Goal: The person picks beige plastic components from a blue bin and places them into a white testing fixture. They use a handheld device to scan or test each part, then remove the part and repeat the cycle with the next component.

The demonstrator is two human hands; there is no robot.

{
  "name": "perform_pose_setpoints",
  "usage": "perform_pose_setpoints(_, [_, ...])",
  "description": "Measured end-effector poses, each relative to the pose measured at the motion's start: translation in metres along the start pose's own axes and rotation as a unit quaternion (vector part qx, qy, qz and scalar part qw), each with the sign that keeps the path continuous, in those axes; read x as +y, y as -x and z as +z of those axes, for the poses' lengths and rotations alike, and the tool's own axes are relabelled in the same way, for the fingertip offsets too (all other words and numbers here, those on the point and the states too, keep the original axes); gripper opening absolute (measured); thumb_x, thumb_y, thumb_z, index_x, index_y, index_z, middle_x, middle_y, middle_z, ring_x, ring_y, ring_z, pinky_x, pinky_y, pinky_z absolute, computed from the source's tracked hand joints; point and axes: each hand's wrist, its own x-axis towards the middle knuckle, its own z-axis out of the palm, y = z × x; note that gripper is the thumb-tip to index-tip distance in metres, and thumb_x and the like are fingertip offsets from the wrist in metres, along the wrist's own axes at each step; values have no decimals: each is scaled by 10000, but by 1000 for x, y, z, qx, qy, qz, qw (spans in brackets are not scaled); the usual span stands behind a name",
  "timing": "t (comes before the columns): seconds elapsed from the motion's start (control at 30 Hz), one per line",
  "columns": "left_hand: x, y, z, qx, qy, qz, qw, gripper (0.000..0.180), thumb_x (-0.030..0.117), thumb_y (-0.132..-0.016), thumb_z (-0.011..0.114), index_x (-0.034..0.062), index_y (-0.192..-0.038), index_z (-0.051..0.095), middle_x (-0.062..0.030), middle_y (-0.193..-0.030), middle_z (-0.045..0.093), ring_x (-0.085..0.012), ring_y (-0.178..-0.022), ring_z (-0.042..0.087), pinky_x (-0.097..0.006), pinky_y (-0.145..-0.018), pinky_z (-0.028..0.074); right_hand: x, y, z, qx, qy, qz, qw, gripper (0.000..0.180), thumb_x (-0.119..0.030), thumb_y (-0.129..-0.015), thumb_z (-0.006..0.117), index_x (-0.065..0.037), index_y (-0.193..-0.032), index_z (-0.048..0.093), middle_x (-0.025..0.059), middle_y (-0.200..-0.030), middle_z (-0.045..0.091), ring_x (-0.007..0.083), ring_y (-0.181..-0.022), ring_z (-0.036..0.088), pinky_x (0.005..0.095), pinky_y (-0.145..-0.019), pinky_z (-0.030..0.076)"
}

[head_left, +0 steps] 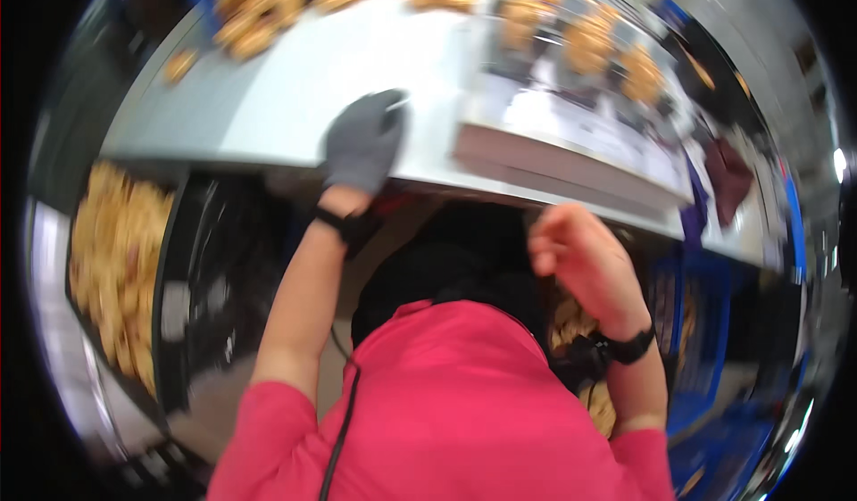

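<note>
Workshop: white bench (268,113), blue crate (718,322) (heaped pieces (259,10)).

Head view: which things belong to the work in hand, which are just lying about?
Likely in use:
gloved left hand
bare right hand
heaped tan pieces
pale worktable
white raised stand, bearing similar pieces

Probably lying about:
maroon cloth-like item
purple cloth-like item

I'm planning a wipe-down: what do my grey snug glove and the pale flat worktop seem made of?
The grey snug glove: probably matt fabric, as it looks dull; blur hides any knit. The pale flat worktop: perhaps painted metal or laminate, smooth, satiny, given its soft glare.
</note>
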Motion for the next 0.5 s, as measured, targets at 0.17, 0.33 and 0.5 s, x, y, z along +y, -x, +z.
perform_pose_setpoints(0.17, [8, 7, -9, 34, -3, -14, 999, 182, 249, -869, 586, 136, -946, 705, -101, -857, 677, -304, -826, 646, -420, -738, 514, 12, 0, -17, 65, 3, 5, 998, 203, -248, -1034, 474, -64, -1064, 554, 44, -900, 571, 119, -745, 533, 258, -693, 436])
perform_pose_setpoints(0.33, [15, 9, -12, 20, -32, -40, 998, 191, 265, -878, 562, 162, -969, 696, -82, -876, 679, -282, -847, 650, -415, -758, 516, 16, -7, -17, 35, 61, 41, 997, 162, -230, -1027, 493, -82, -1024, 560, 16, -895, 568, 83, -758, 533, 232, -695, 441])
perform_pose_setpoints(0.5, [11, 5, -11, 13, -36, -40, 998, 200, 272, -887, 551, 170, -985, 692, -82, -898, 685, -281, -865, 654, -410, -776, 519, 16, -17, -9, 16, 74, 59, 995, 136, -205, -1024, 498, -83, -1022, 559, 13, -913, 566, 81, -764, 533, 234, -716, 451])
